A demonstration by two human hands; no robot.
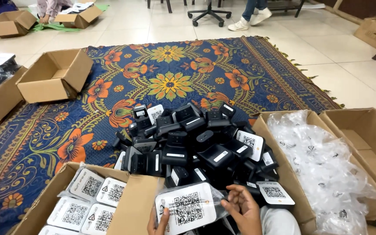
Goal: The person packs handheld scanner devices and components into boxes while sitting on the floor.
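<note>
At the bottom edge, a white code-printed device in a clear plastic bag (187,209) is held between both hands. The left hand (161,223) is mostly cut off by the frame; only a thumb and part of the palm are seen, pressed against the device's lower left corner. The right hand (242,208) is curled at the bag's right edge, fingers closed on the plastic. How much of the device has been slid into the bag cannot be made out.

Just to the left, a cardboard box (131,204) is seen with bagged white devices (85,198) laid flat inside — its lower part is out of frame. To the right, another carton (283,169) is filled with crumpled clear bags (318,161), whose number cannot be told.

Beyond the hands, a heap of black devices (196,139) is piled on a patterned floral rug (170,82); many are buried under others. Farther left, an open empty-looking box (55,76) is set on the rug. At the far edge, an office chair base (209,14) and another person's legs (251,15) are partly shown.
</note>
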